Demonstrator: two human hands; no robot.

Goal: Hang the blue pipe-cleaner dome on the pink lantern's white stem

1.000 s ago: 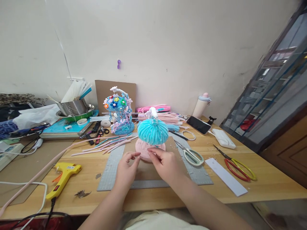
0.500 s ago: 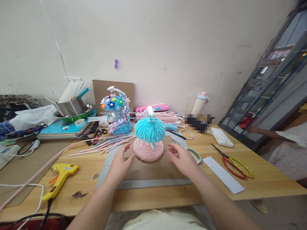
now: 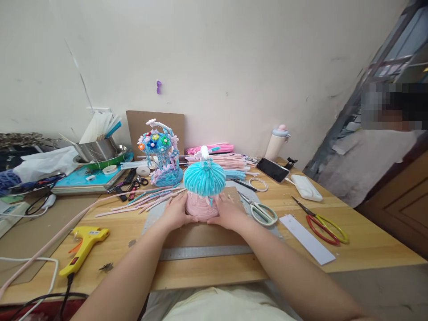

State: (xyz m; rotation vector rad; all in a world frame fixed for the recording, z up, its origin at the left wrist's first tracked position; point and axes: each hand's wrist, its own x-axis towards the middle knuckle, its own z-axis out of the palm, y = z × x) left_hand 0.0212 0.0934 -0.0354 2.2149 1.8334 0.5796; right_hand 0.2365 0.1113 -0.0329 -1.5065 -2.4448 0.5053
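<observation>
A pipe-cleaner ornament stands upright in front of me: a turquoise ribbed dome (image 3: 204,179) with a white curved top (image 3: 204,153), above a round, coiled pink base (image 3: 201,207). My left hand (image 3: 175,211) is wrapped round the left side of the base, its thumb along the front edge. On the right side my right hand (image 3: 230,212) grips the same base, thumb at the front. The far fingers of both hands are partly hidden. Beneath it lies a brown board (image 3: 207,235) on a grey mat (image 3: 203,253).
Left lies a yellow glue gun (image 3: 83,247). Behind stand a flowered blue ornament (image 3: 160,154) and bundles of pipe cleaners (image 3: 220,162). To the right are green-handled scissors (image 3: 262,213), red-and-yellow scissors (image 3: 323,225), a white strip (image 3: 307,238), a phone (image 3: 272,169) and a bottle (image 3: 278,141). A person (image 3: 371,156) stands beyond.
Both hands have come inward from beside the ornament and closed on its pink base. At the far right, the other person has shifted, now standing farther back.
</observation>
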